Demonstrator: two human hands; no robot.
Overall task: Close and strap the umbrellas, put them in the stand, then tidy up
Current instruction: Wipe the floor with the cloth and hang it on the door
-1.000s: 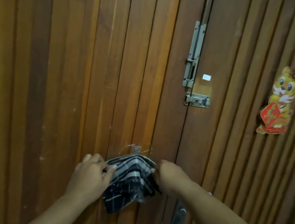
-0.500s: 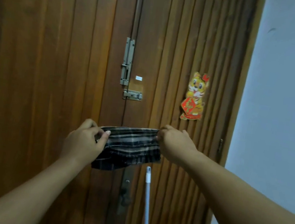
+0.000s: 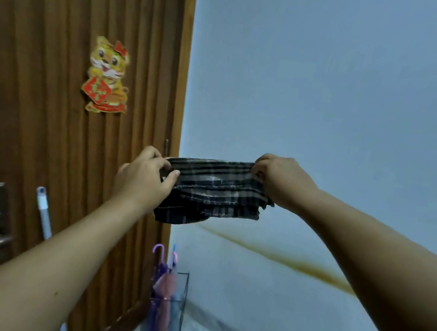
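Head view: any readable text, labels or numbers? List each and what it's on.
Tiger sticker on the wooden door: a gold character on its red diamond, too blurred to read.
Red banner at the sticker's base: unreadable.
Plaid cloth, umbrellas, wall: no text visible.

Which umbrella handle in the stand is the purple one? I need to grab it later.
The left hook is purple; the pink handle sits just right of it and lower, both poking above the wire stand.
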